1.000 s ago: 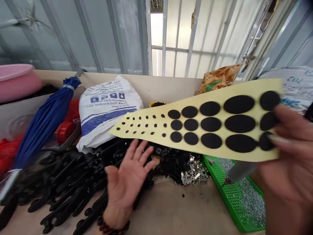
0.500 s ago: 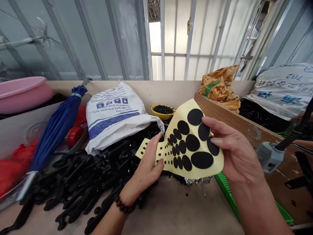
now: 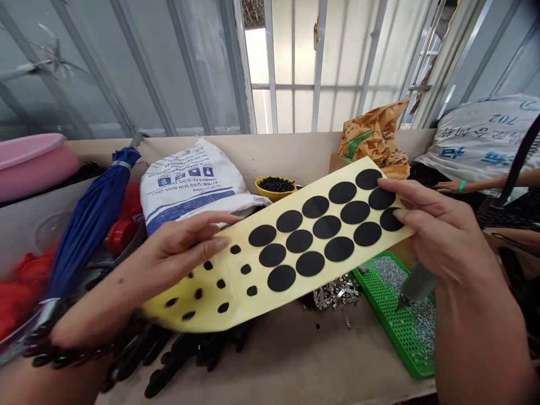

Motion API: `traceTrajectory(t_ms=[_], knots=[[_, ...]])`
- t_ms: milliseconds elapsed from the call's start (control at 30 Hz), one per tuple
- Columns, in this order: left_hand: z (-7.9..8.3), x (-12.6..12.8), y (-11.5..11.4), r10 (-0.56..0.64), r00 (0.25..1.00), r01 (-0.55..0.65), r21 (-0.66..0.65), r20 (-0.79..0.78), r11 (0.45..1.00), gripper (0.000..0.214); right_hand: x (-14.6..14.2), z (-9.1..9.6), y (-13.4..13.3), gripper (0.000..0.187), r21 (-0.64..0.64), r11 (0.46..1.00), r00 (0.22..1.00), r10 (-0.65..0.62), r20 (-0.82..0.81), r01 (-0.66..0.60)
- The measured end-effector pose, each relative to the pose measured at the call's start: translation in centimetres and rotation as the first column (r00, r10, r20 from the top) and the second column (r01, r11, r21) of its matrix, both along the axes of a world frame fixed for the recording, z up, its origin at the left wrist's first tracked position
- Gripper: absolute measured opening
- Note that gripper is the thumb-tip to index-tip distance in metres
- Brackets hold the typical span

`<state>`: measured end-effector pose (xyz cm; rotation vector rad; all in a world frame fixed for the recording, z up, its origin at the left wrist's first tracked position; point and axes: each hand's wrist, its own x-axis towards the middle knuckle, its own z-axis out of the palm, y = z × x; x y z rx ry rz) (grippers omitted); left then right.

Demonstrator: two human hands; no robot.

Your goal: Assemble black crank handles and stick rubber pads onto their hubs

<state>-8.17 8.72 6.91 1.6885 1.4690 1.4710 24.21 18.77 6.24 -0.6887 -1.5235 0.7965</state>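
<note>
Head-worn camera looks forward and down, close over the workbench (image 3: pixel 304 360).

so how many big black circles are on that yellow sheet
15 big black circles: three rows of five on the right half of the yellow sheet, ending at the right hand, which partly covers the end ones.

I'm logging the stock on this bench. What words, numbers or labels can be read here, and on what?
"702", upside down, on the white woven sack at far right.
Blue characters below it on that sack: too blurred to read.
Blue upside-down print and a row of symbols on the white woven sack at centre: too small to read.
Yellow backing sheet of black round pads: no text.
</note>
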Motion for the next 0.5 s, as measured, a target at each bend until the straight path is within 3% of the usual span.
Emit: traceTrajectory(t_ms=[100,200,300,367,433,500], knots=[[0.7,0.1,-0.5,-0.026,0.952,0.013,-0.045,-0.306,0.999,0.035,0.0,-0.2,0.4,0.040,0.072,0.996,0.991,-0.059,0.123,0.050],[-0.8,1.3,-0.8,-0.032,0.922,0.013,-0.052,-0.385,0.999,0.034,-0.3,-1.0,1.3,0.043,0.309,0.937,0.880,-0.277,0.385,0.160],[-4.2,3.4,-1.1,-0.173,0.894,0.102,-0.188,-0.413,0.977,0.036,-1.0,-3.1,2.9,0.043,0.465,0.865,0.702,-0.450,0.553,0.188],[-7.2,5.2,-1.1,-0.268,0.890,0.166,-0.285,-0.368,0.944,0.040,-1.7,-5.2,3.9,0.041,0.513,0.834,0.526,-0.536,0.660,0.205],[-10.6,6.9,-0.7,-0.284,0.907,0.169,-0.348,-0.312,0.922,0.043,-2.2,-7.3,4.6,0.038,0.559,0.808,0.337,-0.586,0.737,0.184],[-13.8,8.3,0.0,-0.289,0.906,0.153,-0.398,-0.309,0.905,0.042,-2.6,-9.0,4.8,0.035,0.585,0.792,0.251,-0.610,0.752,0.173]])
